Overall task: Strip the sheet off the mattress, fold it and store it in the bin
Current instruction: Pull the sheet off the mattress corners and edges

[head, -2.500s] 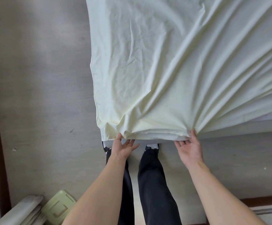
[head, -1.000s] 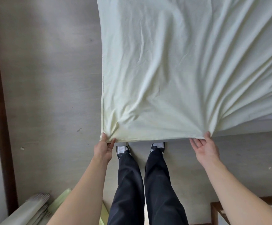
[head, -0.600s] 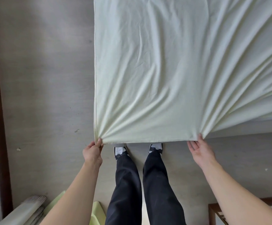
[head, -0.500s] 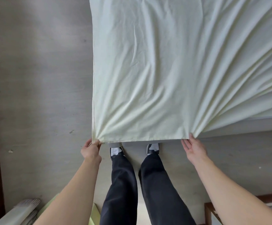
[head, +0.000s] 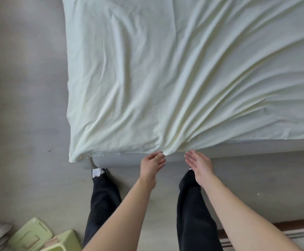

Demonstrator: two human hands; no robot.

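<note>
**Reaching for the sheet edge at the foot of the mattress**

Item 1: green bin (head: 60, 240), on the floor well behind my left hand, beside my left leg; a pale green lid (head: 30, 234) lies next to it.

Item 2: my left hand (head: 152, 166), fingers loosely curved, tips at the gathered hem of the sheet; whether they actually pinch it I cannot tell.

Item 3: my right hand (head: 199, 164), just beside the left with a small gap between, fingers straight and spread, holding nothing, close under the hem.

Item 4: mattress (head: 122, 161), grey side wall bare directly ahead of both hands.

Item 5: sheet (head: 147, 78), pale yellow-white, spread over the mattress top beyond my hands, folds fanning toward my fingertips; its corner hangs loose, far to the left of my left hand.
</note>
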